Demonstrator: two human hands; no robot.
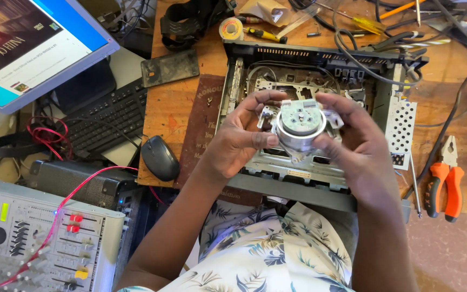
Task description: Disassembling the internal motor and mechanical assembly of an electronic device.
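Head view showed my left hand (239,138) and right hand (355,143) pinching a round metal drum (300,128) between their fingertips. I held it above the opened deck (309,173) on the bench (171,105).

The open player chassis (320,108) lies on the surface (174,108), with a metal drum (300,127) above it. The mouse (159,157) and keyboard (112,116) lie to its left, the pliers (444,186) to its right, and the tape roll (231,28) behind it.

An electronics repair workshop: pliers (443,186), screwdrivers (368,23), opened chassis (320,54).
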